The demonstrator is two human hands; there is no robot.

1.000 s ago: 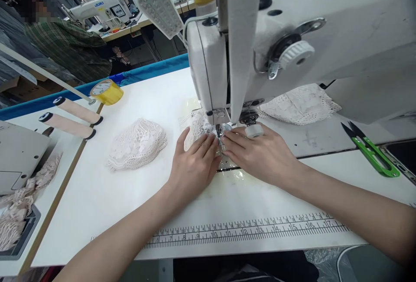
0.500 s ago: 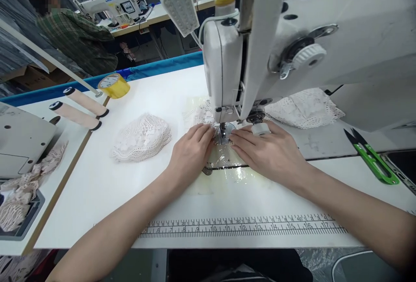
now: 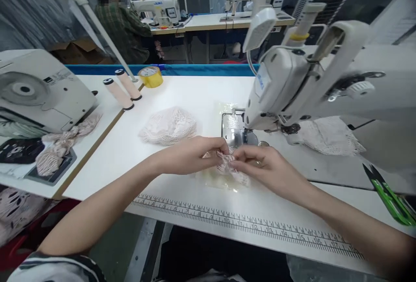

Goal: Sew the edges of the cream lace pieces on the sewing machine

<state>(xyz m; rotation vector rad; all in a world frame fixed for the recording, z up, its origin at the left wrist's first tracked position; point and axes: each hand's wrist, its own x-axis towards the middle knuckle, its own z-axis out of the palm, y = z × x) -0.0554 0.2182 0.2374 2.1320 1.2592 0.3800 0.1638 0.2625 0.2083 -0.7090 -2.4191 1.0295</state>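
A small piece of pale pink lace (image 3: 225,165) is pinched between both hands, in front of the sewing machine's needle area (image 3: 248,136). My left hand (image 3: 195,154) grips its left side with fingers closed. On the other side, my right hand (image 3: 264,167) holds the lace between thumb and fingers. A pile of white lace (image 3: 170,126) lies on the table left of the machine. Another lace piece (image 3: 331,136) rests to the right, behind the needle area. Clear yellowish tape (image 3: 216,182) covers part of the table under the hands.
Green thread snips (image 3: 390,197) lie at the right. Two thread cones (image 3: 118,93) and a yellow tape roll (image 3: 150,77) stand at the back left. A second machine (image 3: 45,86) is at the far left. A ruler strip (image 3: 240,223) runs along the front edge. A person (image 3: 121,30) sits beyond.
Both hands have moved off the needle plate toward the front, and now hold the lace up between them. The camera view has shifted, showing more of the room behind.
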